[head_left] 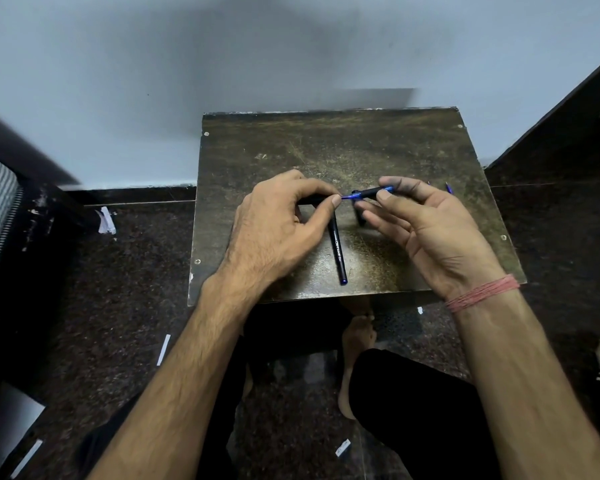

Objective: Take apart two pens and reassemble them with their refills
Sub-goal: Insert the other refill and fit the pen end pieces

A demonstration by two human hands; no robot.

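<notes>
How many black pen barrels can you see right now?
2. One barrel lies on the table, running toward the near edge. The other is pinched in the right hand. The left hand may hide more parts.

- A small, worn, dark board (pixel 326 150) serves as the table, scratched and mottled, with screws near its corners.
- A black pen barrel (pixel 338 252) with white lettering lies on the board near its near edge, its blue tip pointing near; its far end runs under the hands.
- A small blue piece (pixel 449 188) lies on the board near the right edge.
- The board stands on a dark speckled floor (pixel 136 271).
- White paper scraps lie on the floor: one crumpled at left (pixel 105 220), a strip (pixel 163 349) nearer, another (pixel 342 447) at the near edge.
</notes>
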